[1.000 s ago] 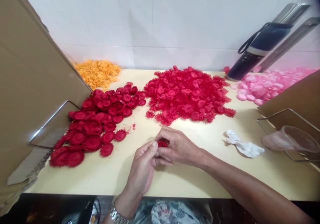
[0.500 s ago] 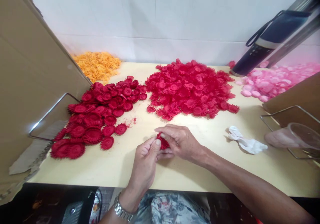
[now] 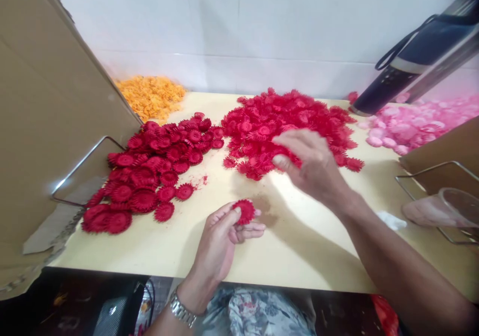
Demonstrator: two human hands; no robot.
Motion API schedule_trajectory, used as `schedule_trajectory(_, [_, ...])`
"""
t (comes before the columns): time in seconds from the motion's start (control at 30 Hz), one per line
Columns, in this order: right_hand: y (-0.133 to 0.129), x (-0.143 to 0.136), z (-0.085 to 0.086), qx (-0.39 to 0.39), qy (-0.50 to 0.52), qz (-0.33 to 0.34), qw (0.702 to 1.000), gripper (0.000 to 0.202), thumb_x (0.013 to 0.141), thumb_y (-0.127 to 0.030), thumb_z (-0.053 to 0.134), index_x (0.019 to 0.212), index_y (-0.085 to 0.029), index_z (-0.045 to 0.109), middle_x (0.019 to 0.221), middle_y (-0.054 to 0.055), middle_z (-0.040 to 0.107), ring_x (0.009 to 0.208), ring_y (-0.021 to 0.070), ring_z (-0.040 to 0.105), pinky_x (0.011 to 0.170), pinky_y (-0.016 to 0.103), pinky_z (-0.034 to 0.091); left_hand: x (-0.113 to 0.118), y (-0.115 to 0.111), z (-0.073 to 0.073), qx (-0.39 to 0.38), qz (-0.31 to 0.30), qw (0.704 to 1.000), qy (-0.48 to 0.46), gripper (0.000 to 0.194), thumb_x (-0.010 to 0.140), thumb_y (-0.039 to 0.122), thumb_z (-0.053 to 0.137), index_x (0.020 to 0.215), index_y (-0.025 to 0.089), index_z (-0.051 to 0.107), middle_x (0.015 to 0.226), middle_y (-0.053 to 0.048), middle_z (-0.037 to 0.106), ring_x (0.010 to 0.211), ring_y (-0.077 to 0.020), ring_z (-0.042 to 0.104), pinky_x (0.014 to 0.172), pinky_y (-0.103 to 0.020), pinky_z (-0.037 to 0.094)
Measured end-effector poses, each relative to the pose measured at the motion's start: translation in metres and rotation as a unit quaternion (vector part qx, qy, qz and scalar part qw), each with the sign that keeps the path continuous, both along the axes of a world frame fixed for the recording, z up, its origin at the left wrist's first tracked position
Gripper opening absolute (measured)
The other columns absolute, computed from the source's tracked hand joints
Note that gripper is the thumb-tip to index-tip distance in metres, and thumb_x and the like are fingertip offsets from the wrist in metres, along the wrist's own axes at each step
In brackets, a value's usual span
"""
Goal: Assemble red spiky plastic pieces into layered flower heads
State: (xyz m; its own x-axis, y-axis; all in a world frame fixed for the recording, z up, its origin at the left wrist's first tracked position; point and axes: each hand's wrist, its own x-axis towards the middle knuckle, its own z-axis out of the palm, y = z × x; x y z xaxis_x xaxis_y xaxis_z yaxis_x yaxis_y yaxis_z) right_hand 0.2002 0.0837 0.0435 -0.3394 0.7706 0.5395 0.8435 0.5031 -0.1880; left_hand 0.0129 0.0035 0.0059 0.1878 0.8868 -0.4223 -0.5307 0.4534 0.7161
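Note:
Between thumb and fingers, my left hand pinches a red flower-shaped disc with a notched edge, just above the table near its front. My right hand hovers over the front right of a big pile of bright red fringed flower pieces. Its thumb and fingers are apart, with nothing visible between them. To the left of my hands lies a heap of darker red flower discs, some of them stacked.
Yellow-orange pieces lie at the back left, pink pieces at the back right. A dark bottle leans there. A plastic cup in a wire holder and a white tissue are at right. Cardboard walls the left side.
My right hand has let go of the red disc and moved up and right to the bright red pile, opening. My left hand keeps the disc, now seen flat.

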Motion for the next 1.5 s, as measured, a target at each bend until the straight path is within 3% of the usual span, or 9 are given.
schedule_trajectory(0.13, [-0.031,-0.034,-0.016,-0.206,0.055,0.187,0.959,0.017,0.078,-0.030,0.062,0.086,-0.015,0.060,0.079,0.005,0.058,0.071,0.0159,0.054,0.061,0.026,0.043,0.001,-0.001,0.000,0.020,-0.009,0.999,-0.035,0.012,0.077,0.019,0.058,0.083,0.010,0.065,0.070,-0.006,0.069,0.066,-0.0185,0.067,0.068,-0.032,0.054])
schedule_trajectory(0.4, [-0.040,-0.046,-0.028,-0.228,0.135,0.220,0.939,0.016,0.082,-0.009,0.047,0.071,-0.015,0.058,0.067,0.002,0.054,0.060,0.0118,0.049,0.054,0.022,0.037,0.003,-0.006,0.000,0.044,-0.032,0.998,0.013,0.020,0.075,0.029,0.064,0.080,0.010,0.067,0.069,-0.006,0.070,0.064,-0.0183,0.067,0.068,-0.033,0.054])
schedule_trajectory(0.5, [-0.040,-0.044,-0.031,-0.204,0.120,0.186,0.954,0.022,0.079,-0.003,0.042,0.070,-0.014,0.060,0.062,0.003,0.054,0.053,0.0107,0.047,0.049,0.021,0.036,0.002,-0.007,-0.002,0.048,-0.017,0.997,0.056,0.021,0.074,0.030,0.064,0.080,0.010,0.066,0.065,-0.006,0.070,0.060,-0.0181,0.067,0.063,-0.030,0.054])
schedule_trajectory(0.6, [-0.028,-0.030,-0.029,-0.108,0.053,0.072,0.990,0.029,0.076,0.002,0.037,0.079,-0.011,0.063,0.062,0.006,0.056,0.054,0.0135,0.048,0.048,0.024,0.036,0.001,-0.009,-0.001,0.032,-0.014,0.994,0.099,0.019,0.076,0.028,0.061,0.075,0.009,0.065,0.066,-0.008,0.071,0.056,-0.0172,0.067,0.058,-0.026,0.053])
schedule_trajectory(0.8, [-0.002,0.009,0.000,0.050,-0.061,-0.122,0.989,0.034,0.082,-0.009,0.045,0.114,-0.015,0.056,0.114,0.016,0.055,0.109,0.0320,0.045,0.087,0.050,0.033,-0.002,-0.007,0.005,-0.001,-0.002,1.000,0.026,0.019,0.076,0.020,0.059,0.093,0.011,0.061,0.079,-0.010,0.072,0.062,-0.0191,0.069,0.064,-0.030,0.055])
schedule_trajectory(0.9, [-0.015,-0.001,0.003,-0.028,0.018,-0.002,0.999,0.025,0.085,-0.021,0.051,0.108,-0.017,0.059,0.108,0.013,0.058,0.103,0.0266,0.051,0.086,0.043,0.039,-0.001,-0.005,0.004,-0.005,-0.003,1.000,-0.015,0.015,0.075,0.016,0.058,0.089,0.011,0.061,0.080,-0.009,0.071,0.065,-0.0217,0.070,0.066,-0.033,0.055])
schedule_trajectory(1.03, [-0.038,-0.032,-0.012,-0.210,0.078,0.185,0.957,0.024,0.079,-0.034,0.062,0.093,-0.015,0.062,0.081,0.006,0.057,0.072,0.0160,0.054,0.062,0.027,0.045,0.003,-0.005,0.002,0.014,-0.011,0.998,-0.065,0.014,0.078,0.015,0.055,0.087,0.010,0.064,0.074,-0.006,0.069,0.068,-0.0199,0.068,0.070,-0.036,0.055])
schedule_trajectory(1.27, [-0.041,-0.043,-0.026,-0.246,0.119,0.244,0.930,0.014,0.086,-0.017,0.051,0.073,-0.015,0.057,0.070,0.002,0.051,0.063,0.0117,0.047,0.056,0.022,0.038,0.002,-0.009,-0.001,0.019,-0.039,0.997,-0.061,0.014,0.078,0.022,0.060,0.078,0.010,0.067,0.074,-0.007,0.070,0.070,-0.0206,0.068,0.073,-0.036,0.054])
schedule_trajectory(1.5, [-0.047,-0.046,-0.030,-0.227,0.163,0.183,0.943,0.014,0.083,-0.010,0.048,0.074,-0.014,0.059,0.070,0.002,0.051,0.059,0.0109,0.047,0.055,0.022,0.038,0.005,-0.008,-0.001,0.036,-0.042,0.998,-0.032,0.015,0.077,0.023,0.062,0.086,0.012,0.067,0.075,-0.006,0.071,0.074,-0.0203,0.068,0.077,-0.036,0.053])
